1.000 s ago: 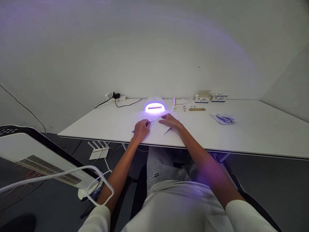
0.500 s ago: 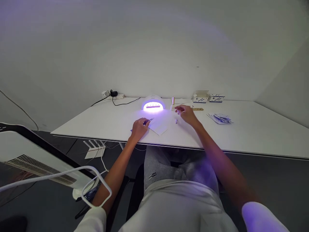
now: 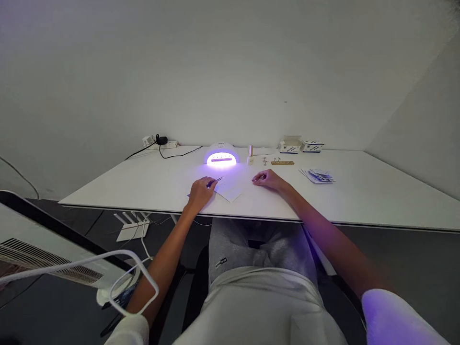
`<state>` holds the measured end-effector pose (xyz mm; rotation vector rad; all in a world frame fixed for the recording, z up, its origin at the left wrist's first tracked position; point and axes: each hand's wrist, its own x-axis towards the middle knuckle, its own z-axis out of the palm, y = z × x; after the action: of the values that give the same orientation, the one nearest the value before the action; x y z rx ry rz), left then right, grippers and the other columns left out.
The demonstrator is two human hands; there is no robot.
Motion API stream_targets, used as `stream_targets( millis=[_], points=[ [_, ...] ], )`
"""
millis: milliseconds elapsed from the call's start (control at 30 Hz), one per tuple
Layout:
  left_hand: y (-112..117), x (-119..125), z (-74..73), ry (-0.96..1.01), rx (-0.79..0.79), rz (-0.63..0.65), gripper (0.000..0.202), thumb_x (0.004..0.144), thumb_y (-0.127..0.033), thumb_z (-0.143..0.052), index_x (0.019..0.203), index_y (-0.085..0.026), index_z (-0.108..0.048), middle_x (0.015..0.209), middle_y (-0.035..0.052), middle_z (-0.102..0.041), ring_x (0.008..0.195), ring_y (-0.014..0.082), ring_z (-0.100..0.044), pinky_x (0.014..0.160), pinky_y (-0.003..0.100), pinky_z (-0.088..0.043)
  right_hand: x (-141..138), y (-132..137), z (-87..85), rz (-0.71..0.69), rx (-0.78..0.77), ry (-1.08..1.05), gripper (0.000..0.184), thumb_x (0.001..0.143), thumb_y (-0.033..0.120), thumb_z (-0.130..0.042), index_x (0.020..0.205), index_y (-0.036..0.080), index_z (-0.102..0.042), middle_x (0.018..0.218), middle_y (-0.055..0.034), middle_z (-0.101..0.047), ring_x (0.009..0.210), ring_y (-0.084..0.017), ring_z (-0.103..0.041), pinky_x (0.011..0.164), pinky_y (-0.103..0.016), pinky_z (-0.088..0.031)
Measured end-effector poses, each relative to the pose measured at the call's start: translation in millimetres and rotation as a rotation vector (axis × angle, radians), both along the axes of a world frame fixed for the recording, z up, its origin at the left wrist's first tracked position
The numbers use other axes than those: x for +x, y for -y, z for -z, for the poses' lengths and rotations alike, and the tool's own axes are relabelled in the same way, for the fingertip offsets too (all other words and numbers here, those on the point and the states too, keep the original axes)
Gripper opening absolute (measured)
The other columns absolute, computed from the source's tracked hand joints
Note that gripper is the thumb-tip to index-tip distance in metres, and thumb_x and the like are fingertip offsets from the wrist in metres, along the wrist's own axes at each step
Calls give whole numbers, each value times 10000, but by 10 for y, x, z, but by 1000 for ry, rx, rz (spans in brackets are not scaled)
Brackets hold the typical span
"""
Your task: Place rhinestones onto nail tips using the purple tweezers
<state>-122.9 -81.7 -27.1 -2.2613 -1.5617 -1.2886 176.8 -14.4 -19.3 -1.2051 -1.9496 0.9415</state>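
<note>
A white table spans the middle of the frame, against a pale wall filling the top. Just above the frame's centre sits a white domed lamp, glowing violet. The left hand, left of and just below centre, grasps a slim dark tool; the right hand, right of centre, rests low at the tabletop with curled fingers, and whether they pinch anything I cannot tell. Right of centre lie piled packets; above them stand an open box and a second box, side by side. A white sheet lies between the hands, below the lamp. A gold-coloured strip lies below the open box, and an upright bottle stands just right of the lamp. The slim dark tool points up and right over the sheet.
</note>
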Motion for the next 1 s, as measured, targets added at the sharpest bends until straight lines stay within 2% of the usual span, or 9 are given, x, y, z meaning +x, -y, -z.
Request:
stream_targets(
  millis=[133,300,467,667,1000],
  points=[
    [53,86,-19,49,64,17,178,850,-289,-572,802,-175,-699,810,40,-719,699,158,-642,683,274,-484,-59,22,65,84,14,-66,299,551,371,-802,710,134,-713,780,-78,-715,662,-156,-590,628,-277,-438],
    [119,292,-19,100,146,58,195,870,-299,-550,809,-177,-689,774,35,-703,632,134,-607,628,261,-474,-221,128,74,56,125,-197,296,582,378,-784,749,150,-698,781,-67,-713,690,-161,-601,665,-294,-465],
    [120,501,3,128,209,86,206,888,-297,-536,818,-165,-678,745,37,-687,624,127,-595,613,256,-464,-321,225,69,24,185,-149,303,612,399,-771,791,156,-740,786,-63,-720,659,-153,-569,634,-289,-438],
    [153,695,20,-12,104,103,210,917,-265,-487,873,-169,-668,834,50,-698,758,150,-631,685,265,-472,-333,268,50,-60,153,-146,289,611,426,-768,685,154,-709,683,-30,-671,607,-127,-513,579,-269,-392],
    [182,697,56,-214,10,64,260,948,-296,-434,920,-169,-660,883,68,-690,757,172,-631,650,284,-434,-337,302,11,-84,81,-223,306,597,432,-765,652,144,-678,635,-7,-605,590,-108,-469,555,-260,-349]
  ],
)
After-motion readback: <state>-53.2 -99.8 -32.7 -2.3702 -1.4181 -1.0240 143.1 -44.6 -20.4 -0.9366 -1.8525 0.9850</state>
